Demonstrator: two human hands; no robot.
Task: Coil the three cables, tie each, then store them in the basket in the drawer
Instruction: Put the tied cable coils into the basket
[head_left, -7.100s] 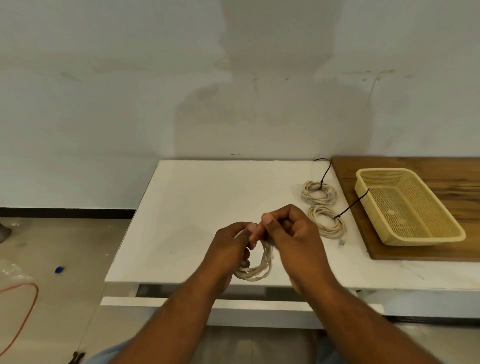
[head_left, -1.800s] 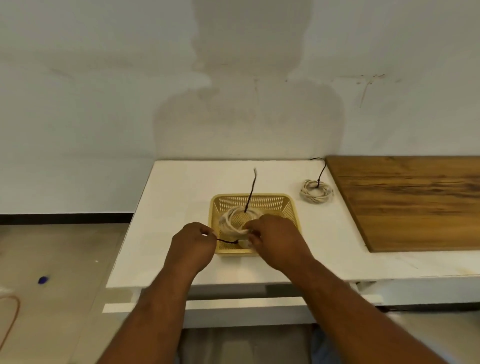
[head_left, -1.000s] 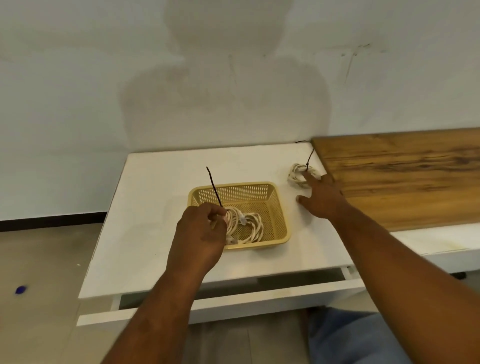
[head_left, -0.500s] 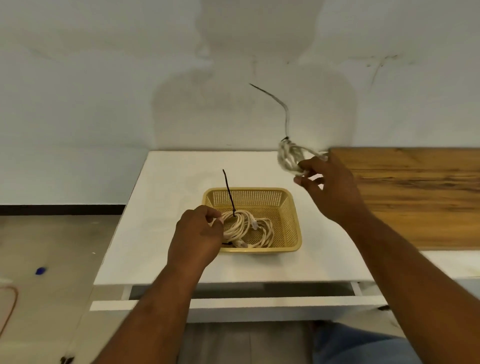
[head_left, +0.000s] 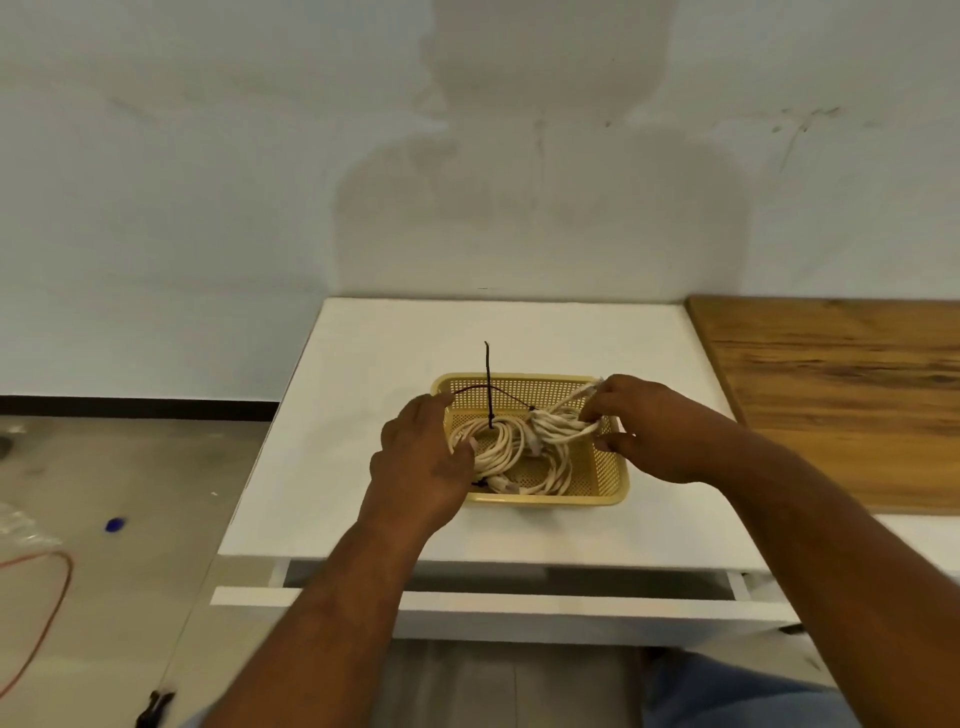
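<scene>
pinching a tied coil (head_left: 558, 428) over the yellow basket (head_left: 545, 500) with the right hand (head_left: 654, 431). resting the left hand (head_left: 421, 460) at its rim, thumb on a second coil (head_left: 498, 449); grip unclear.

1. The left forearm (head_left: 332, 597) and right forearm (head_left: 831, 561) are bare from the wrist to the picture's lower edge.
2. The left hand (head_left: 421, 462) and right hand (head_left: 660, 431) are bare as well.
3. Soft, creased light blue fabric (head_left: 727, 691) shows under the right forearm.
4. A smaller patch of the same blue sits at the bottom edge by the left elbow.
5. Which garment the blue cloth belongs to cannot be told.
</scene>
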